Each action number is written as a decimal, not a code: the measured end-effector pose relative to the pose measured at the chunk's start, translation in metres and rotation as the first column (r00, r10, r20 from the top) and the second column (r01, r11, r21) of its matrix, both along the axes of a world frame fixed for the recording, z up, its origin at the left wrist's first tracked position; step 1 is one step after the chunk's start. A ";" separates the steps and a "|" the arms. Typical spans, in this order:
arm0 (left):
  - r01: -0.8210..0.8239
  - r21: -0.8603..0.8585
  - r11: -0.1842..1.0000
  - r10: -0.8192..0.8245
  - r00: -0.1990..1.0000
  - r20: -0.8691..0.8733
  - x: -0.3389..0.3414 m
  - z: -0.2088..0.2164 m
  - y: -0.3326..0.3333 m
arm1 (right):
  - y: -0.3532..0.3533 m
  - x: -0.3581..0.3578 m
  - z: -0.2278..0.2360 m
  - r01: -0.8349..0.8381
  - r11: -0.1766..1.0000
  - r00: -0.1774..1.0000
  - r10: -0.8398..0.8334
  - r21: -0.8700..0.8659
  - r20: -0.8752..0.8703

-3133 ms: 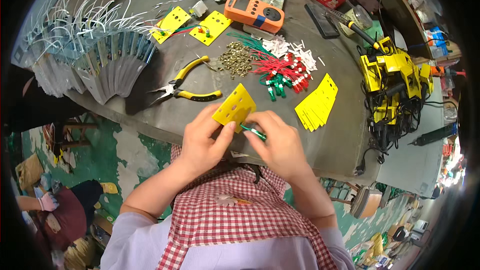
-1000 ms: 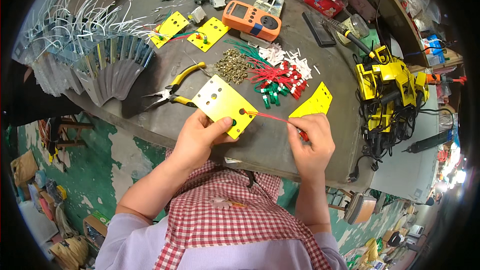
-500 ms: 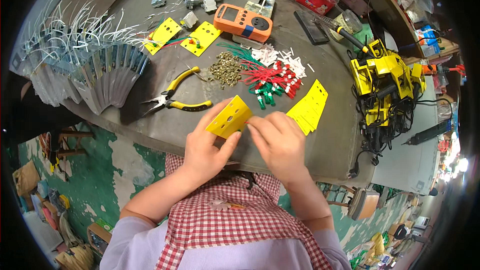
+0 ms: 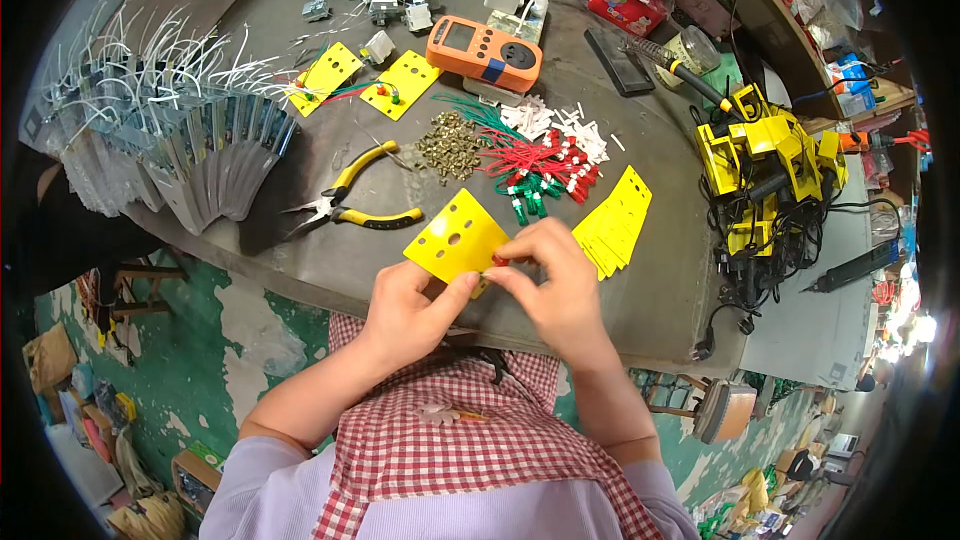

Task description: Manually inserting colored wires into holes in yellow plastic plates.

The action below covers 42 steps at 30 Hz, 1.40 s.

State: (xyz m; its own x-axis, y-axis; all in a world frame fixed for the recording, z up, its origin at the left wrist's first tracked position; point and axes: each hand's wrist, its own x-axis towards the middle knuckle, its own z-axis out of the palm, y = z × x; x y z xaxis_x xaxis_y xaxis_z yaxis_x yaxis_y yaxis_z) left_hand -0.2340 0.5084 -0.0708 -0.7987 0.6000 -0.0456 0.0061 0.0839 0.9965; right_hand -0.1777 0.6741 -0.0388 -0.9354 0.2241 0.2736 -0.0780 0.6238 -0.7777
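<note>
Above the near edge of the worktop, a yellow plate with several holes is tilted between the two hands. The left hand clamps its lower corner, thumb across the face and fingers behind. The right hand pinches a small red lamp between thumb and forefinger, right against the plate's right-hand edge. Whether that lamp is seated in a hole cannot be told, since the fingertips cover the spot.

Farther back, two fitted plates already carry red and green lamps with their wires, so that pair looks populated. Just right of the right hand, a fanned stack of plates shows no lamps, which suggests most of the work remains. Plenty of loose parts lie between: wired red lamps, green lamps, brass-coloured nuts and white sleeves. To the left, pliers rest with their handles apart.

As for writing, the orange meter bears markings too small to make out, and a red box at the back has a cartoon print; the plates look unlabelled.
</note>
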 end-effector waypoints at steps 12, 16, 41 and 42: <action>0.303 -0.072 0.950 -0.265 0.665 -0.698 -0.003 0.018 -0.003 | 0.023 0.014 -0.022 -0.103 0.812 0.975 0.197 -0.574 0.104; 0.374 -0.174 0.911 -0.354 0.494 -0.794 -0.004 0.019 -0.005 | 0.043 0.013 -0.018 -0.300 0.453 0.840 0.543 -0.840 -0.007; 0.646 -0.208 0.734 -0.673 0.651 -0.351 -0.040 0.044 -0.101 | 0.025 -0.070 0.037 -0.689 0.721 0.724 0.680 0.078 0.115; 0.575 -0.301 0.760 -0.649 0.689 -0.321 -0.036 0.043 -0.105 | 0.015 -0.089 0.049 -0.582 0.810 0.813 0.581 0.076 0.032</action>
State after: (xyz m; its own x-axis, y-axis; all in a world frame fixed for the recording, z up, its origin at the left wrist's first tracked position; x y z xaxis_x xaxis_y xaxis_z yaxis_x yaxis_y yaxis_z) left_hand -0.2703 0.4033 -0.0282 -0.2254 0.9737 0.0346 0.4908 0.0828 0.8674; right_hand -0.2669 0.6887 0.0097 -0.8861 -0.3840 0.2595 -0.4403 0.5226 -0.7301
